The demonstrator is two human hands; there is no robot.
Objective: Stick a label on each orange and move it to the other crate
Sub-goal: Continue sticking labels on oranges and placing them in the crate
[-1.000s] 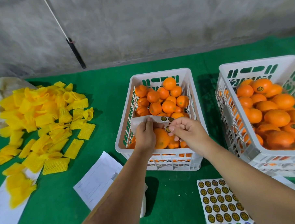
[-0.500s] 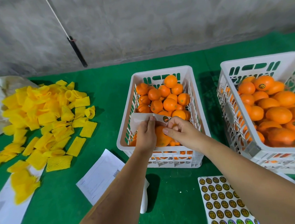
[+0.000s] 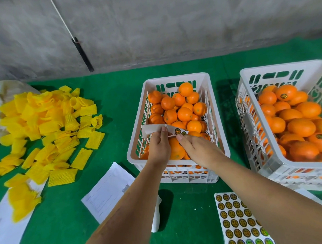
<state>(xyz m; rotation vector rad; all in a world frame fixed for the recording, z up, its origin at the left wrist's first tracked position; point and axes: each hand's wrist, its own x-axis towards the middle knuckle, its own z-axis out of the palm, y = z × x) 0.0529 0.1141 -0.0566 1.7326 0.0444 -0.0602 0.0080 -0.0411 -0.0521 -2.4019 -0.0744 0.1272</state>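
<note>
Since before, both hands shifted slightly: left hand pinches the white label strip, long axis left-right; right hand pinches its stickered end.

You had no readable text in view. Round dark-and-gold labels on sticker sheet, on strip and on oranges in right crate were too small to read. Print on paper sheet blurred.

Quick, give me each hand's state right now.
Left hand: pinches the label strip over the middle crate.
Right hand: fingers curled at the strip's sticker end; whether it grips a label cannot be told.
</note>
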